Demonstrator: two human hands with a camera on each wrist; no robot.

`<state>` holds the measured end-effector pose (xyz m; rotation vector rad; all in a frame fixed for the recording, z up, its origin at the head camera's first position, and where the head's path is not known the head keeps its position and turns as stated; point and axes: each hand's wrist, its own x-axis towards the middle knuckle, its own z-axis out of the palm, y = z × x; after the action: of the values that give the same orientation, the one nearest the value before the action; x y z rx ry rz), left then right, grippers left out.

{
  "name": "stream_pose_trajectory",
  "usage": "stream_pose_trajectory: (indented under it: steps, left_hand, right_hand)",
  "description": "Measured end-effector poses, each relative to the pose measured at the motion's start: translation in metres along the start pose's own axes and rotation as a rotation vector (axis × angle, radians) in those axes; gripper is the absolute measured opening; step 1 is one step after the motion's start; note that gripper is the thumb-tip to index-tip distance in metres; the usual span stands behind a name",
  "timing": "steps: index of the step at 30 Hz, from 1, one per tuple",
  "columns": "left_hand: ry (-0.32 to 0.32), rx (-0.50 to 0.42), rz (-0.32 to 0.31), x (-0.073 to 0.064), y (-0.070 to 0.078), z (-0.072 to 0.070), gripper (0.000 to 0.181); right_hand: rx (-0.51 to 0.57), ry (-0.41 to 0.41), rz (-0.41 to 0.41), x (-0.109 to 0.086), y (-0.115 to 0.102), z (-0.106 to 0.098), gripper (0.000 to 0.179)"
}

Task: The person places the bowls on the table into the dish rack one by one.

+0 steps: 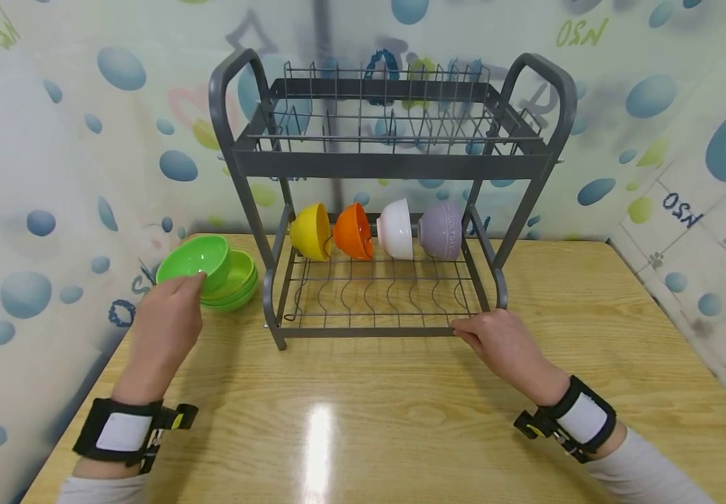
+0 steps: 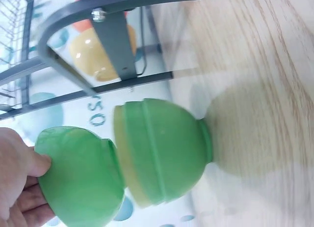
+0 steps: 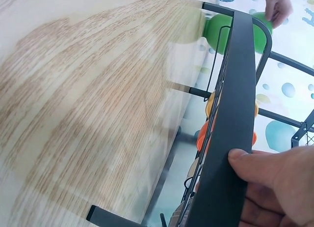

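My left hand (image 1: 170, 315) pinches the rim of a green bowl (image 1: 194, 257), thumb on one side and fingers on the other in the left wrist view. That bowl is tilted over a small stack of green bowls (image 2: 167, 148) with a yellow-green one (image 1: 241, 274) on top. Beside the stack stands a dark grey two-tier dish rack (image 1: 394, 165). With my right hand (image 1: 498, 343) I grip the front bar of its lower tier near the right corner; the thumb (image 3: 240, 160) lies on the bar's outer face.
Along the back of the lower tier, a yellow bowl (image 1: 312, 232), an orange bowl (image 1: 353, 231), a white bowl (image 1: 395, 229) and a purple bowl (image 1: 441, 231) sit on edge in a row. The upper wire tier (image 1: 381, 126) carries no dishes. A patterned wall (image 1: 85, 140) borders the wooden table (image 1: 350, 392).
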<state>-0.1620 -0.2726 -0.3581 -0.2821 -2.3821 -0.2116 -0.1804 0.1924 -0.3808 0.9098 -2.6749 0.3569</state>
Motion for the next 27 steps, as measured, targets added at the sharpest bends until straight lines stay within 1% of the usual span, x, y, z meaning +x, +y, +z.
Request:
stream_pose_trajectory:
  steps: [3, 5, 9, 10, 13, 16, 17, 20, 22, 27]
  left_hand:
    - [0.043, -0.016, 0.003, -0.004, 0.005, -0.012, 0.024]
    - [0.059, -0.030, 0.002, -0.007, 0.009, -0.020, 0.023]
    - [0.083, -0.063, 0.019, -0.014, 0.020, -0.035, 0.021]
    - [0.085, -0.069, 0.032, -0.015, 0.023, -0.038, 0.020]
    - [0.120, -0.109, 0.082, -0.020, 0.034, -0.045, 0.020]
    - [0.169, -0.146, 0.150, -0.024, 0.044, -0.048, 0.022]
    - [0.190, -0.161, 0.170, -0.025, 0.047, -0.048, 0.025]
    - [0.222, -0.186, 0.222, -0.027, 0.058, -0.047, 0.035]
    - [0.229, -0.204, 0.248, -0.027, 0.065, -0.047, 0.038]
    - [0.215, -0.244, 0.321, -0.027, 0.088, -0.047, 0.036]
  right_hand:
    - [-0.003, 0.009, -0.003, -0.001, 0.001, 0.001, 0.005]
    - [-0.004, 0.013, -0.005, -0.001, 0.001, 0.001, 0.004]
    - [-0.001, 0.014, -0.008, -0.001, 0.001, 0.001, 0.004]
    - [0.002, 0.015, -0.008, 0.000, 0.002, 0.001, 0.004]
    - [0.009, 0.017, -0.011, 0.000, 0.002, 0.001, 0.004]
    - [0.013, 0.026, -0.014, 0.000, 0.002, 0.001, 0.004]
    - [0.013, 0.027, -0.013, 0.000, 0.002, 0.000, 0.004]
    - [0.012, 0.029, -0.010, 0.000, 0.002, 0.000, 0.004]
    - [0.008, 0.029, -0.006, -0.001, 0.002, 0.000, 0.005]
    - [0.009, 0.035, -0.003, -0.001, 0.002, 0.002, 0.006]
